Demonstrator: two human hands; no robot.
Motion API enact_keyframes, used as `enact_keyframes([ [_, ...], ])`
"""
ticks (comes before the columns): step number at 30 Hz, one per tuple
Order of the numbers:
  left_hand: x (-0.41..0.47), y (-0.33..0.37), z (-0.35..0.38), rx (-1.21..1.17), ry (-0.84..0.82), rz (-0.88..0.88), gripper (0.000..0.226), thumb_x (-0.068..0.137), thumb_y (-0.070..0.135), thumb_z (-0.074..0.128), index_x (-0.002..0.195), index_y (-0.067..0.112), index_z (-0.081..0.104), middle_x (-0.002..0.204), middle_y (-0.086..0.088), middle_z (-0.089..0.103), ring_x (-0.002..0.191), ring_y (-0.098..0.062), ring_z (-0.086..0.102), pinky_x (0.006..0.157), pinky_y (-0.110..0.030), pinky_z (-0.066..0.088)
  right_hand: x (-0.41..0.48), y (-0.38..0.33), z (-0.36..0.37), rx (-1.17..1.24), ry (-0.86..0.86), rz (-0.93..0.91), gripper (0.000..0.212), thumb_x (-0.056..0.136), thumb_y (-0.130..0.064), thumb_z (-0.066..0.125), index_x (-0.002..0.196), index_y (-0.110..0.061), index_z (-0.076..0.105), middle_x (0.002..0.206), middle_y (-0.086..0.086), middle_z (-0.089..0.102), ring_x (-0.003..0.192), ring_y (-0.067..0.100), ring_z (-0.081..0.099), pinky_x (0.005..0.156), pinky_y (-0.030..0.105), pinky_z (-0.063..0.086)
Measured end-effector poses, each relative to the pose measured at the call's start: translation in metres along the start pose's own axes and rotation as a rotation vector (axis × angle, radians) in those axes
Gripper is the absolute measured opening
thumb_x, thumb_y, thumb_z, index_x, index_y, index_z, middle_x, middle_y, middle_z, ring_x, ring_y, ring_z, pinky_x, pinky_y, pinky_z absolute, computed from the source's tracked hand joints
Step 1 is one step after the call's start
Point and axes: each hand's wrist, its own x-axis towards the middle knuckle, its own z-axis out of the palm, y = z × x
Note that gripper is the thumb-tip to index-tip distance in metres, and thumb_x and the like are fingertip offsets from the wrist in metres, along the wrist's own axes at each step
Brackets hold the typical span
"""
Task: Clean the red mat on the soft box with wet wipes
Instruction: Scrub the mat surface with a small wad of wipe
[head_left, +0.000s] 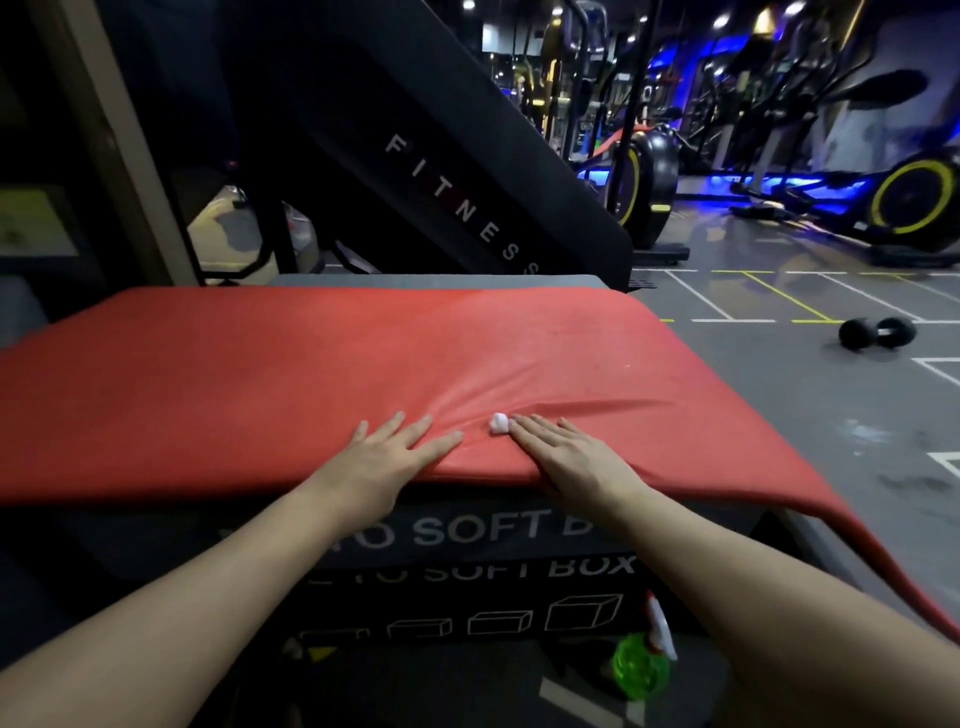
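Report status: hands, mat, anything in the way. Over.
Left hand flat on red mat. Right hand flat, fingertips pressing white wipe. Mat wrinkled between hands, right end overhanging soft box. Green spray bottle on floor below.

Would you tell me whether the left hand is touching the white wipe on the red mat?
Apart. The head view shows bare red mat between the left hand and the wipe.

Black dumbbell (877, 332) on grey floor (779, 405), 3 o'clock; green spray bottle (641, 665), 5 o'clock; black panel (457, 202) lettered FITNESS, 12 o'clock; yellow-rimmed exercise machines (914, 200) — 2 o'clock.
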Motion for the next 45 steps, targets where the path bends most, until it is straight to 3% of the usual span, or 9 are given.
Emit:
enact_keyframes([
  [14,-0.12,-0.133,0.015,-0.015,-0.042,-0.283,0.103,0.087,-0.013,0.04,0.153,0.057,0.004,0.171,0.006,0.009,0.158,-0.028,0.01,0.124,-0.05,0.015,0.116,-0.153,0.029,0.09,-0.01,-0.237,0.092,0.08,-0.014,0.063,0.156,-0.011,0.012,0.162,0.01,0.02,0.146,0.035,0.023,0.117,0.05,0.023],
  [24,-0.117,-0.15,0.017,-0.085,-0.134,-0.341,0.106,0.082,0.005,0.059,0.154,0.06,0.004,0.17,0.017,0.001,0.158,-0.019,0.001,0.123,-0.063,0.012,0.129,-0.162,0.029,0.159,-0.019,-0.293,0.092,0.08,-0.035,0.071,0.154,-0.017,0.019,0.154,0.003,0.029,0.143,0.028,0.028,0.113,0.051,0.03],
  [26,-0.111,-0.153,0.017,-0.048,-0.182,-0.335,0.104,0.085,0.022,0.065,0.156,0.057,-0.003,0.17,0.013,-0.006,0.158,-0.022,-0.003,0.122,-0.065,0.01,0.12,-0.157,0.021,0.277,0.003,-0.299,0.079,0.086,-0.053,0.061,0.152,-0.025,0.027,0.15,0.0,0.036,0.136,0.023,0.037,0.109,0.045,0.037],
  [28,-0.104,-0.15,0.019,-0.042,-0.206,-0.329,0.106,0.084,0.051,0.07,0.158,0.052,-0.007,0.171,0.008,-0.01,0.158,-0.027,-0.005,0.123,-0.062,0.006,0.112,-0.148,0.01,0.441,0.058,-0.258,0.053,0.093,-0.059,0.05,0.138,-0.03,0.051,0.134,-0.003,0.055,0.118,0.016,0.055,0.099,0.036,0.047],
  [32,-0.082,-0.119,0.018,-0.124,-0.176,-0.213,0.113,0.073,0.089,0.057,0.16,0.047,-0.002,0.17,0.008,-0.012,0.157,-0.02,-0.009,0.125,-0.055,-0.002,0.105,-0.119,0.002,0.503,0.154,-0.16,0.015,0.091,-0.029,0.065,0.101,-0.026,0.076,0.097,-0.008,0.072,0.087,0.011,0.067,0.082,0.031,0.052],
  [34,-0.07,-0.098,0.021,-0.171,-0.163,-0.205,0.096,0.085,0.084,0.045,0.162,0.043,0.005,0.17,0.013,-0.008,0.157,-0.018,-0.009,0.125,-0.058,-0.003,0.101,-0.112,0.001,0.491,0.159,-0.138,0.01,0.085,-0.024,0.071,0.093,-0.027,0.077,0.09,-0.01,0.073,0.081,0.01,0.066,0.079,0.027,0.05],
  [38,-0.054,-0.087,0.022,-0.254,-0.021,-0.269,0.053,0.106,0.044,0.037,0.158,0.036,0.03,0.168,0.011,0.018,0.155,-0.02,0.011,0.123,-0.06,0.012,0.092,-0.113,-0.016,0.549,0.017,-0.129,0.006,0.082,-0.027,0.076,0.087,-0.028,0.076,0.082,-0.011,0.071,0.076,0.002,0.065,0.071,0.021,0.05],
  [41,-0.052,-0.101,0.017,-0.152,0.093,-0.252,0.047,0.102,0.026,0.042,0.149,0.03,0.045,0.156,0.011,0.041,0.142,-0.017,0.035,0.112,-0.046,0.036,0.086,-0.112,-0.026,0.589,-0.149,-0.122,0.013,0.08,-0.038,0.074,0.09,-0.029,0.074,0.084,-0.012,0.072,0.079,-0.003,0.066,0.074,0.02,0.054],
  [45,-0.045,-0.12,0.018,-0.085,0.134,-0.277,0.039,0.104,0.029,0.044,0.142,0.028,0.052,0.144,0.008,0.049,0.133,-0.017,0.043,0.104,-0.041,0.039,0.102,-0.111,-0.027,0.545,-0.212,-0.129,0.013,0.079,-0.025,0.073,0.091,-0.029,0.075,0.086,-0.01,0.073,0.079,0.0,0.066,0.073,0.019,0.052],
])
